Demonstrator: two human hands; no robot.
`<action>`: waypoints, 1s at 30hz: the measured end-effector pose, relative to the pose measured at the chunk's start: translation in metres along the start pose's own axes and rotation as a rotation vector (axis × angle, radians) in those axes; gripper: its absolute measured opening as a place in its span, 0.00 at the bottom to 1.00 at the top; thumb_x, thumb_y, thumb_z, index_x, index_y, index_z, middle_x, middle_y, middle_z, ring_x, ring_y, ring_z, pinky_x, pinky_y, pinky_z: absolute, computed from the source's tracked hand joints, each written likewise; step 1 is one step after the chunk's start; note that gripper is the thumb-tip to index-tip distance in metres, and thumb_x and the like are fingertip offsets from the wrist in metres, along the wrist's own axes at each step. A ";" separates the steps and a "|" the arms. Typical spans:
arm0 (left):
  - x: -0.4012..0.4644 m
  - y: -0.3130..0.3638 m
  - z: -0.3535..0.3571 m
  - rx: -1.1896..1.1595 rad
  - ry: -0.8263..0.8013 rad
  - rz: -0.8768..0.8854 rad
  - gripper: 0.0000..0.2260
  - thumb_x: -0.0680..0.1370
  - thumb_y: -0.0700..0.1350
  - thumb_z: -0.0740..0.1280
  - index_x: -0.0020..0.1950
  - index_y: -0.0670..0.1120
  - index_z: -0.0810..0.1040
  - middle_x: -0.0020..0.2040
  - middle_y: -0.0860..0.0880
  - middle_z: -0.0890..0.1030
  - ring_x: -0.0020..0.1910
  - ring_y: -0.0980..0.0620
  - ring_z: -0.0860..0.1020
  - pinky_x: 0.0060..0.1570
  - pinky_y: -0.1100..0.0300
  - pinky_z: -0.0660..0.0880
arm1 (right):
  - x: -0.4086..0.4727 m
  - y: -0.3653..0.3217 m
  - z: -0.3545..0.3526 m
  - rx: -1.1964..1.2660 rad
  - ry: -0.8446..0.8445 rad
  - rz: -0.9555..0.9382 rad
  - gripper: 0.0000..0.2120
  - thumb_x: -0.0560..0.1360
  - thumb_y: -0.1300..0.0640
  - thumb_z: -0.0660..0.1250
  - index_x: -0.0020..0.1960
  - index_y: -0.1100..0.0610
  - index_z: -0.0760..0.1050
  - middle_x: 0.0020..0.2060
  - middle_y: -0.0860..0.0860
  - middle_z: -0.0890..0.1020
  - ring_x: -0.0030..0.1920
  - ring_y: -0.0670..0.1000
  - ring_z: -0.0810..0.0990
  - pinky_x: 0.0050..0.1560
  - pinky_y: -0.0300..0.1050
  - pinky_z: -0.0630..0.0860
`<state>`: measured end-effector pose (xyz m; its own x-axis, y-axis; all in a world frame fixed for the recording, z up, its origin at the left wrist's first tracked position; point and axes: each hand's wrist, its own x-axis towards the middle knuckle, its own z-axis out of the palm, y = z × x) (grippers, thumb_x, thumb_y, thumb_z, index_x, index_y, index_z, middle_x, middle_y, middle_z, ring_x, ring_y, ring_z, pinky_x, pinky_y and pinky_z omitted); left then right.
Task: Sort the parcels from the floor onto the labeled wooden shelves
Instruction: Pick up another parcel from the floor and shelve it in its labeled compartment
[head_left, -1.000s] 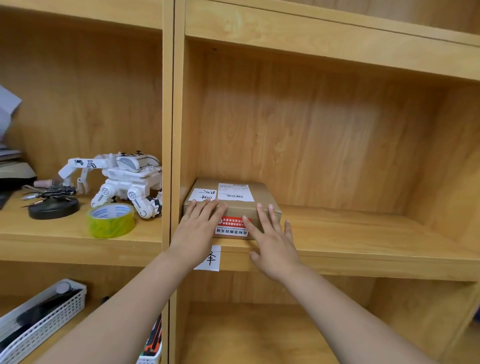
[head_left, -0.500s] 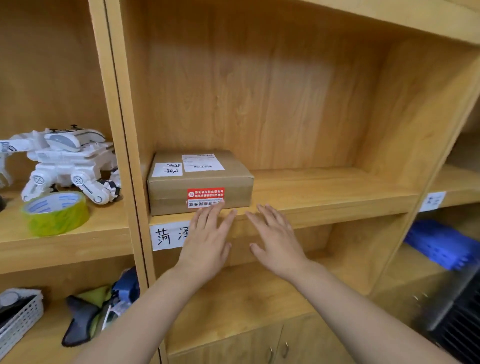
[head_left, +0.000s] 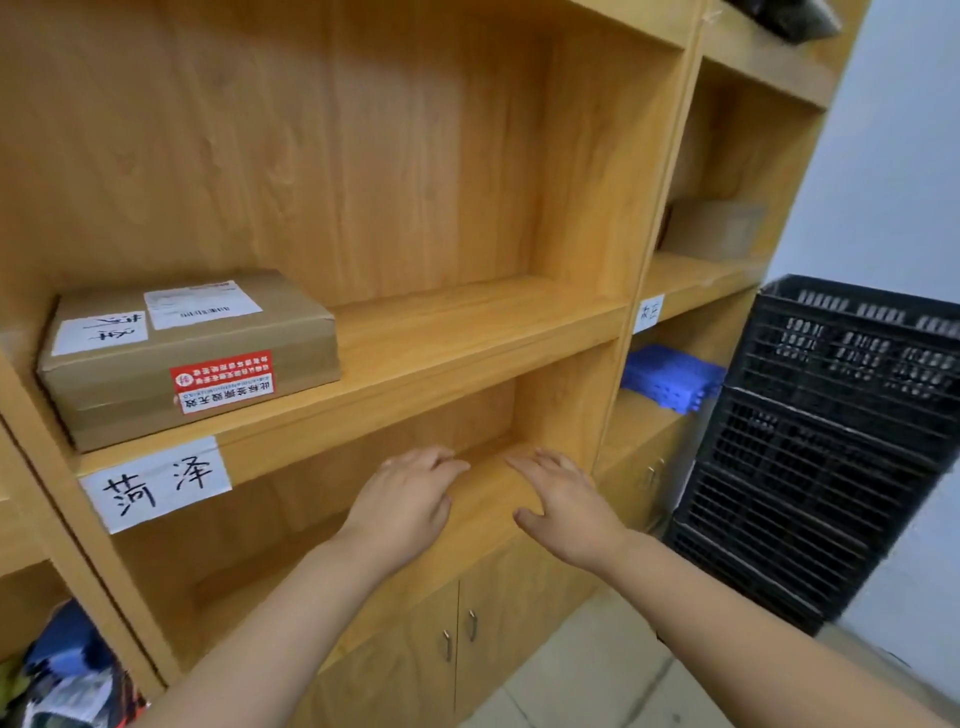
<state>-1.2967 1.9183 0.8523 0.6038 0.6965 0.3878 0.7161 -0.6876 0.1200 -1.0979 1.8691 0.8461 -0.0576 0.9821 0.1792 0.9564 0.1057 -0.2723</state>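
Note:
A brown cardboard parcel (head_left: 187, 353) with white labels and a red sticker lies at the left end of a wooden shelf (head_left: 467, 332). A handwritten paper label (head_left: 156, 480) is taped to the shelf's front edge below it. My left hand (head_left: 405, 499) and my right hand (head_left: 561, 499) hover palm down, fingers apart, in front of the compartment below the shelf. Both hands hold nothing and are well clear of the parcel. Another cardboard box (head_left: 714, 228) rests on the shelf in the column to the right, above a second paper label (head_left: 648, 312).
Stacked black plastic crates (head_left: 831, 441) stand on the floor at the right beside the shelving. Blue plastic items (head_left: 670, 379) lie in the right column's lower compartment. Cabinet doors with small handles (head_left: 470, 626) sit below. Colourful clutter (head_left: 62, 670) fills the bottom-left compartment.
Both hands have come off the parcel and dropped below its shelf. The view has swung right, bringing the crates and right column into sight and losing the toy robot and tape.

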 end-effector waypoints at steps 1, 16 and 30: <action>0.004 0.009 0.000 -0.009 -0.015 0.016 0.21 0.76 0.43 0.60 0.69 0.52 0.67 0.68 0.52 0.70 0.68 0.50 0.67 0.65 0.55 0.64 | -0.008 0.010 -0.003 0.006 -0.008 0.025 0.30 0.74 0.51 0.63 0.74 0.50 0.57 0.71 0.52 0.68 0.74 0.52 0.57 0.71 0.49 0.57; 0.043 0.220 0.057 -0.203 -0.328 0.053 0.15 0.77 0.49 0.61 0.64 0.55 0.72 0.60 0.53 0.74 0.57 0.52 0.74 0.49 0.58 0.70 | -0.166 0.179 -0.062 0.197 0.042 0.269 0.27 0.75 0.55 0.63 0.72 0.52 0.61 0.70 0.51 0.69 0.71 0.51 0.63 0.70 0.46 0.62; 0.088 0.481 0.155 -0.412 -0.577 0.345 0.15 0.76 0.45 0.62 0.62 0.52 0.75 0.60 0.53 0.78 0.54 0.56 0.76 0.51 0.60 0.73 | -0.382 0.339 -0.112 0.252 0.128 0.699 0.25 0.76 0.54 0.63 0.72 0.48 0.62 0.69 0.47 0.70 0.67 0.47 0.70 0.64 0.43 0.68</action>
<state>-0.8446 1.6804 0.8020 0.9354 0.3490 -0.0571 0.3359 -0.8265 0.4517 -0.7197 1.5125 0.7910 0.5870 0.8095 -0.0105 0.6626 -0.4878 -0.5684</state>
